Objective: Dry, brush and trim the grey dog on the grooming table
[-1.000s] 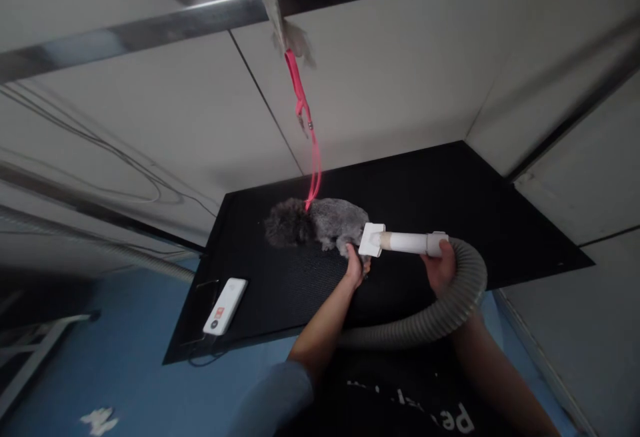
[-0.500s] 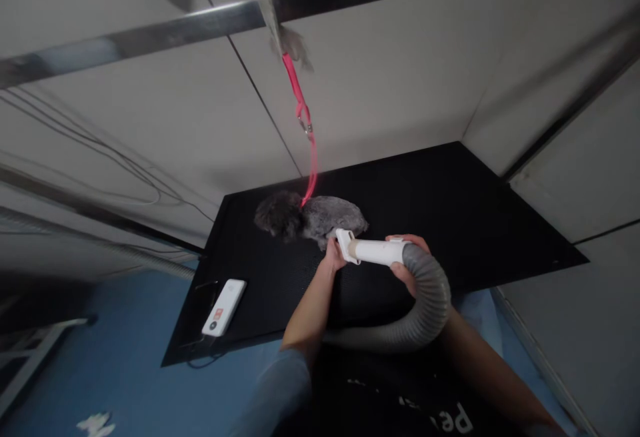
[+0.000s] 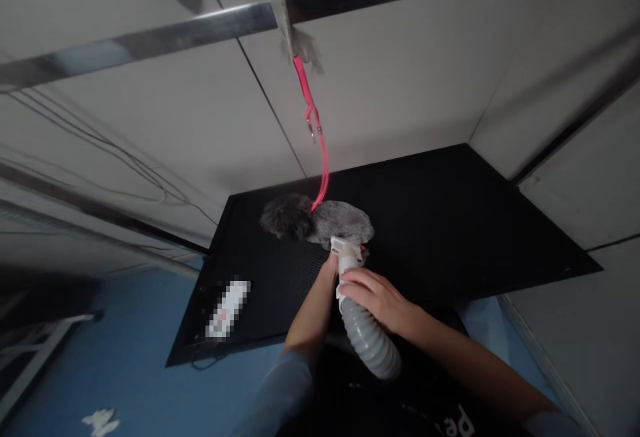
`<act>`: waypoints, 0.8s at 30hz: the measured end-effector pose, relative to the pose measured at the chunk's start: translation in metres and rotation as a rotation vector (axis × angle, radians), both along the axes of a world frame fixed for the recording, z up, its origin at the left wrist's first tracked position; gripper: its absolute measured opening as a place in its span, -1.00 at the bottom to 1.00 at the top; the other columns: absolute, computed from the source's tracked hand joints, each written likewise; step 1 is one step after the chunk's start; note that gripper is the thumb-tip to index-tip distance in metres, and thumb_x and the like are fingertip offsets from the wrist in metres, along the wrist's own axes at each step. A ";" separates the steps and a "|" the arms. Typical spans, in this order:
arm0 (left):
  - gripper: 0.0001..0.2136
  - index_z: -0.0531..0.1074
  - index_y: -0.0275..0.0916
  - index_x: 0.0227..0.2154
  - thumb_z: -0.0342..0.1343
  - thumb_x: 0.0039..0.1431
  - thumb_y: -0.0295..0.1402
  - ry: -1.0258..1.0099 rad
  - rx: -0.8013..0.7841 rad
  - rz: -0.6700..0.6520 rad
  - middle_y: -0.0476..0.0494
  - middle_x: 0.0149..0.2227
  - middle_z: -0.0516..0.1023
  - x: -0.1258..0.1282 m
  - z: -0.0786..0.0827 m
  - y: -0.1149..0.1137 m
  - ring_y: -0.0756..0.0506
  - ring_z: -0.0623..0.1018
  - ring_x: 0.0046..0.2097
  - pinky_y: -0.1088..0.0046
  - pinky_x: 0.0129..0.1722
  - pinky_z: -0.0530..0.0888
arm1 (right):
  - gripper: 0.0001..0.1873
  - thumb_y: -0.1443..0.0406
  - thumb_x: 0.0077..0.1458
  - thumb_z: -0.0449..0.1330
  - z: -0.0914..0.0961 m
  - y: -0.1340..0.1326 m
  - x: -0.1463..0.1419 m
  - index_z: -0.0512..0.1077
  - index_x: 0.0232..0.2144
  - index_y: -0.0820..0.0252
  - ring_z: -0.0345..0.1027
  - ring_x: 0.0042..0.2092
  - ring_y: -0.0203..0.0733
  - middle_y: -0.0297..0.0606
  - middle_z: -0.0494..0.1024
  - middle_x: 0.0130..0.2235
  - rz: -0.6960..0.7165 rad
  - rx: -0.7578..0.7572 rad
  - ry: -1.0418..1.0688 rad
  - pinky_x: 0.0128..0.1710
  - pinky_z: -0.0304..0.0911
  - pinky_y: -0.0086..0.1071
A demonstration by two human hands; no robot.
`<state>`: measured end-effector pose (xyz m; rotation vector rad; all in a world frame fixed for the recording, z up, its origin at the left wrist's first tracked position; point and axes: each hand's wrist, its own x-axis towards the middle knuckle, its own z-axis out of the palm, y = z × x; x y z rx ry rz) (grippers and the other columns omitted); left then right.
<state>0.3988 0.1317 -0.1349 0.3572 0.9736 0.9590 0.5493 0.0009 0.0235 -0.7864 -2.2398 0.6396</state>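
Observation:
A small dog [image 3: 345,220] with a clipped grey body and a fluffy dark head is on the black table [image 3: 450,217], its head to the left. The pink leash [image 3: 324,157] runs from its neck up to the bar. My right hand [image 3: 374,293] is closed around the white dryer nozzle [image 3: 346,258], whose wide end points at the dog's near side. From the nozzle, the grey ribbed hose [image 3: 370,343] bends down toward my body. My left hand [image 3: 331,265] is against the dog's underside; the nozzle hides its fingers.
A metal bar [image 3: 200,27] crosses above the table, with a cloth strip [image 3: 284,23] tied where the leash hangs. A blurred white object [image 3: 229,309] lies at the table's left. Cables [image 3: 125,160] hang along the wall. White scraps [image 3: 101,421] are on the blue floor.
My right hand has swung the nozzle from lying sideways to pointing away from me, its back end now lower and further left. The hose bend moved left too. My left hand stays by the dog.

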 end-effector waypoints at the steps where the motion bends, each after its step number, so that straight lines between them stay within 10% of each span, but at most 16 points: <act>1: -0.50 0.50 -0.43 -0.43 -0.15 0.29 -0.09 -0.023 -0.035 -0.045 -0.39 -0.47 0.53 -0.002 0.000 0.000 -0.26 0.53 -0.36 0.13 -0.29 0.44 | -0.72 0.32 0.25 0.07 0.000 -0.003 -0.001 0.44 -0.03 0.06 0.34 0.07 -0.17 -0.21 0.47 0.01 0.000 0.018 -0.026 0.09 0.30 -0.31; 6: -0.39 0.49 -0.38 -0.39 -0.21 0.23 0.10 -0.107 -0.146 -0.168 -0.34 -0.44 0.54 -0.008 -0.003 0.002 -0.21 0.54 -0.36 0.22 -0.30 0.47 | -0.73 0.32 0.28 0.04 -0.003 -0.013 -0.001 0.44 -0.04 0.05 0.36 0.02 -0.22 -0.25 0.48 0.00 -0.011 -0.102 -0.084 0.06 0.30 -0.37; 17: -0.66 0.47 -0.36 -0.34 -0.01 0.17 -0.15 -0.241 -0.125 -0.211 -0.30 -0.38 0.58 0.006 -0.006 0.001 -0.16 0.59 -0.32 0.30 -0.19 0.46 | -0.55 0.29 -0.02 0.30 -0.026 -0.024 0.019 0.41 -0.02 -0.02 0.42 -0.01 -0.10 -0.23 0.47 0.01 -0.117 -0.188 0.266 0.00 0.37 -0.26; 24: -0.61 0.50 -0.36 -0.26 0.02 0.18 -0.08 -0.187 -0.054 0.013 -0.32 -0.34 0.60 0.025 -0.011 -0.015 -0.21 0.60 -0.24 0.27 -0.13 0.48 | -0.51 0.30 -0.27 0.37 -0.071 -0.029 0.044 0.38 -0.19 0.07 0.46 -0.06 -0.02 -0.23 0.55 -0.12 -0.698 -0.389 0.836 0.05 0.33 -0.05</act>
